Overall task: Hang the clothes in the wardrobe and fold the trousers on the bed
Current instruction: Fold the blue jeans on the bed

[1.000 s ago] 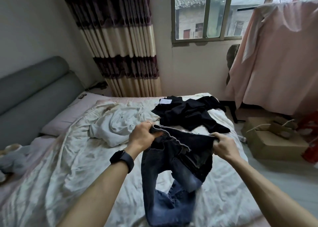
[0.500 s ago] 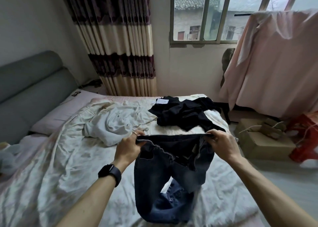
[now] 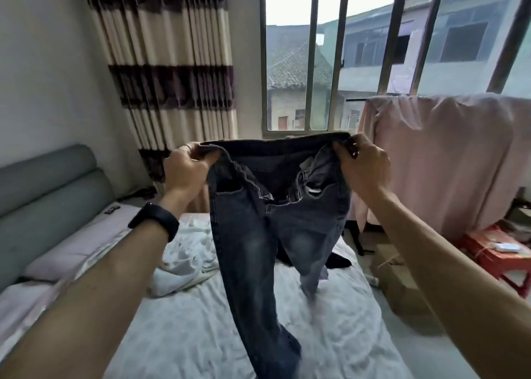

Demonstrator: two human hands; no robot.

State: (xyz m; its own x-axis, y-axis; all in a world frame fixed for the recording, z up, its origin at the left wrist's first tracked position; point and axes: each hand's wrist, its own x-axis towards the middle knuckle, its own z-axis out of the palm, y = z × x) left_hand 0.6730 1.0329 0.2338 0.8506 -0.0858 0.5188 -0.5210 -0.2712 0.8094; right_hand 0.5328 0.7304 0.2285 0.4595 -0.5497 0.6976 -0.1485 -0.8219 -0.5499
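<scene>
the bed (image 3: 201, 335) lies below, its rumpled sheet the likely folding surface. above it the trousers (image 3: 258, 249) hang full length from the waistband, fly open, probably so the legs drop straight and can be lined up before they are laid down. the left hand (image 3: 186, 168) and right hand (image 3: 362, 163) each grip one end of the waistband, fingers curled over the denim. a pink cloth (image 3: 445, 163) drapes over a rack on the right. a crumpled white garment (image 3: 186, 260) and a black garment (image 3: 339, 262) lie on the bed beyond the legs, taking room where the trousers might be spread.
</scene>
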